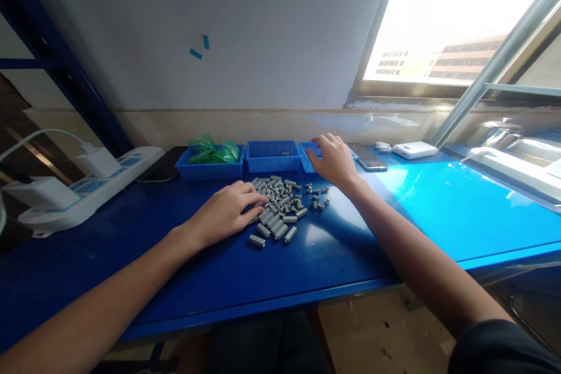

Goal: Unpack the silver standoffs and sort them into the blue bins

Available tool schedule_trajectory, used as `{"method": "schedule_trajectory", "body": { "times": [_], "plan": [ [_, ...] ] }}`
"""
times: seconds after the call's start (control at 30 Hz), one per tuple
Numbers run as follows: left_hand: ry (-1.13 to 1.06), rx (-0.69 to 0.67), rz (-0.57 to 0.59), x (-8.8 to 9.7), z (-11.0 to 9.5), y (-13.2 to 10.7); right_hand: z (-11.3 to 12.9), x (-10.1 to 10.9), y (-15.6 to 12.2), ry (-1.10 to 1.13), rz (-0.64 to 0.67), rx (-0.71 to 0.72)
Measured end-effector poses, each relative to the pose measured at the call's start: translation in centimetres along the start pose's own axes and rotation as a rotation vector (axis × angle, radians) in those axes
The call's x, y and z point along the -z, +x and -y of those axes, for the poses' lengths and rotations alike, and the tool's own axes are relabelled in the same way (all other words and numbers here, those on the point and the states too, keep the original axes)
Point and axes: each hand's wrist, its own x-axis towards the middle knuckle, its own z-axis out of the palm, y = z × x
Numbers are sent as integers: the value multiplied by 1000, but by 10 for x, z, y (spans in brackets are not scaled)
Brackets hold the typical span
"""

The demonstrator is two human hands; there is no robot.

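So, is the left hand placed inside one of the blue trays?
No, the left hand is at the pile of metal pieces on the table, in front of the blue trays.

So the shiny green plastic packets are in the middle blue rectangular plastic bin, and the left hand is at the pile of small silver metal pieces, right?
Not quite: the head view shows the shiny green plastic packets in the leftmost blue rectangular plastic bin, not the middle one. The left hand is at the pile of small silver metal pieces, as you said.
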Motion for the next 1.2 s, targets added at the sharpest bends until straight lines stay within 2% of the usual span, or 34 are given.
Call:
{"method": "schedule_trajectory", "body": {
  "times": [0.2,0.33,0.43,0.6,0.67,0.83,0.93,1.0,1.07,1.2],
  "plan": [
    [54,44,-18,1,0,1,55,-4,-19,178,243,331],
    [68,45,2,2,-1,1,74,-5,-29,211,296,447],
    [86,18,-13,3,-1,0,73,-8,-30,241,293,451],
    [-54,120,-246,8,2,0,72,-7,-30,375,233,483],
    [-146,188,-298,9,5,1,74,-6,-32,399,182,522],
    [-438,319,-263,4,8,3,79,-10,-36,326,86,579],
    [-493,330,-243,0,7,4,79,-9,-33,312,69,604],
    [-442,300,-228,-1,5,6,75,-3,-27,296,31,592],
    [-344,241,-207,-1,5,9,65,6,-18,262,-53,505],
    [-64,80,-76,-3,6,22,24,12,-1,114,-226,139]
  ]
}}
